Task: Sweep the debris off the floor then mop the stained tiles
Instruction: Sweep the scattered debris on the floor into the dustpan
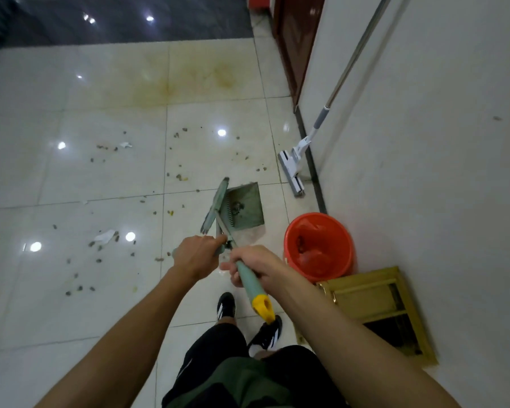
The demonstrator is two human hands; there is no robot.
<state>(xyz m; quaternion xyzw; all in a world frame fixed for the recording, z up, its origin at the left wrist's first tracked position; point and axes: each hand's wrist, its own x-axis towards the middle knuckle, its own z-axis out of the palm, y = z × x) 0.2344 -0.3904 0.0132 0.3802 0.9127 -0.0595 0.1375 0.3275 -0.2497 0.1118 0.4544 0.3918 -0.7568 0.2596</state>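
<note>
No readable writing is showing on anything here. The right hand (255,267) is curling its fingers tightly round the green broom handle (249,282), just above its yellow end cap (265,309). The left hand (196,256) is gripping a second handle just beside it, fingers wrapped closed. Beyond the hands, the broom head (215,206) is touching the dustpan (243,209). Debris (100,245) is lying scattered left of the dustpan; the stain (171,81) is spreading well beyond it. The mop (292,172) is leaning on the wall, right of the dustpan, near the orange bucket (318,247).

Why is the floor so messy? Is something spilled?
Yes. Small brown bits and white paper scraps lie scattered over the tiles, and a yellowish stain spreads farther off. The mop leans unused against the wall.
</note>
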